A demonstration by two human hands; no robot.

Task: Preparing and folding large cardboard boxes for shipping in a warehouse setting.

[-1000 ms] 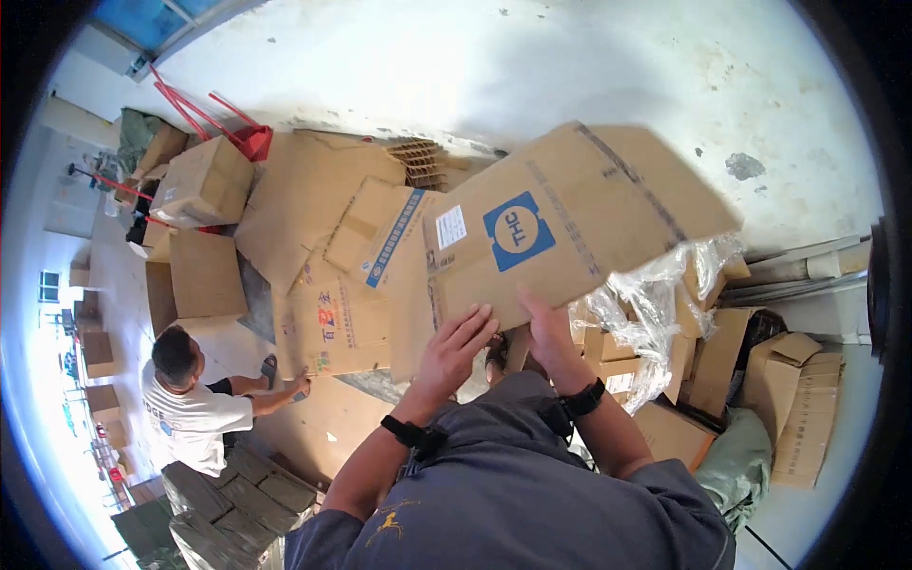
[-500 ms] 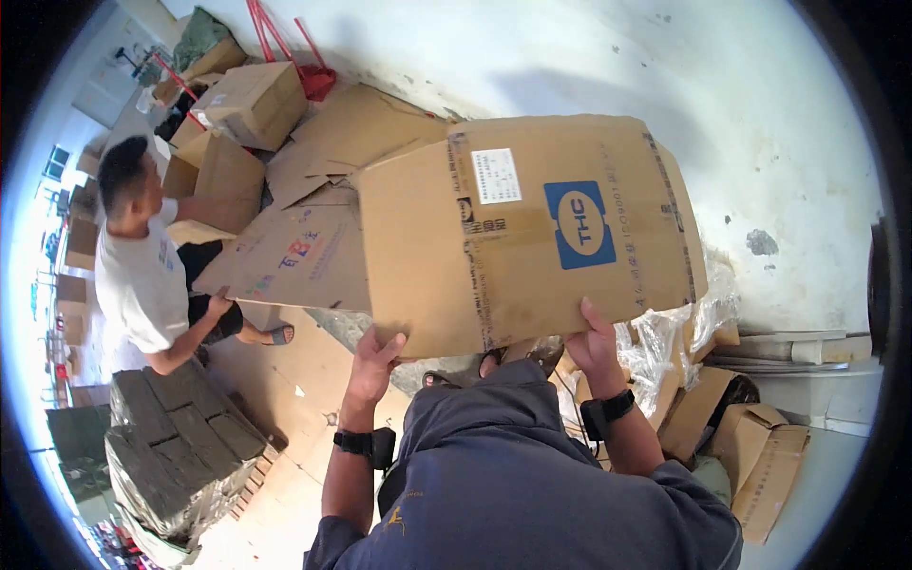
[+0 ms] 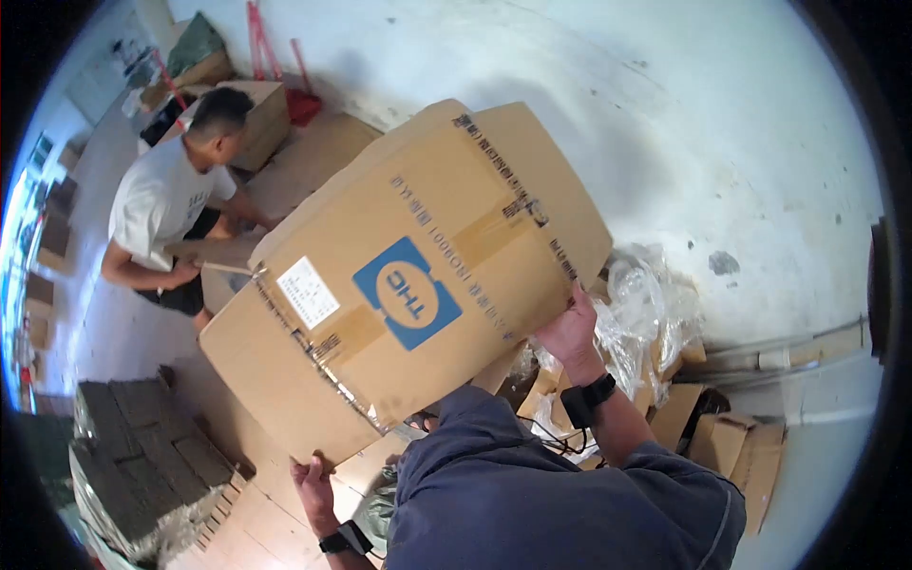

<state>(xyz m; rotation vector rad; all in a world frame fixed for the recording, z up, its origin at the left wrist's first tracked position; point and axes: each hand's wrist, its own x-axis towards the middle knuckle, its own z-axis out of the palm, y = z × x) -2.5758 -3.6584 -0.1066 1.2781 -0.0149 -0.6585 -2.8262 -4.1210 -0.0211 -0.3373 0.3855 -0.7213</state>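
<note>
Left hand [image 3: 315, 489]: gripping flattened brown cardboard carton [image 3: 404, 294]
Right hand [image 3: 570, 331]: gripping it, apparently from underneath
Crumpled clear plastic [image 3: 635, 313]: beside right hand

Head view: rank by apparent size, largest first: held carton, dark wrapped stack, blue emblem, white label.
1. held carton
2. dark wrapped stack
3. blue emblem
4. white label
Apparent size only: the carton looks nearer the camera than the stack.

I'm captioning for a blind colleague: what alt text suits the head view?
A person's left hand and right hand hold a large flattened carton with a blue emblem. A co-worker in white stoops at left; crumpled clear plastic lies at right.
</note>
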